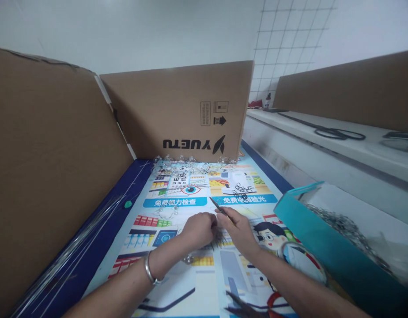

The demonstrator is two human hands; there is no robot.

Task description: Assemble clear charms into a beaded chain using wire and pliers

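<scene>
Right hand (236, 227) has a grip on a slim, dark, pointed tool (217, 205), tip aimed away from the person, above a colourful printed sheet (205, 289). Left hand (200, 228) is right beside it, fingers curled in — can't tell if it's pinching anything. Scissors with dark blades and red handles (245, 308) lie nearer the person — open teal box (323, 240) of silvery metal bits (345, 227) to the right.

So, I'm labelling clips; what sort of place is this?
Likely a handcraft workspace: the right hand grips a slim pointed tool, near red-handled scissors and a teal box of metallic-looking pieces.
</scene>
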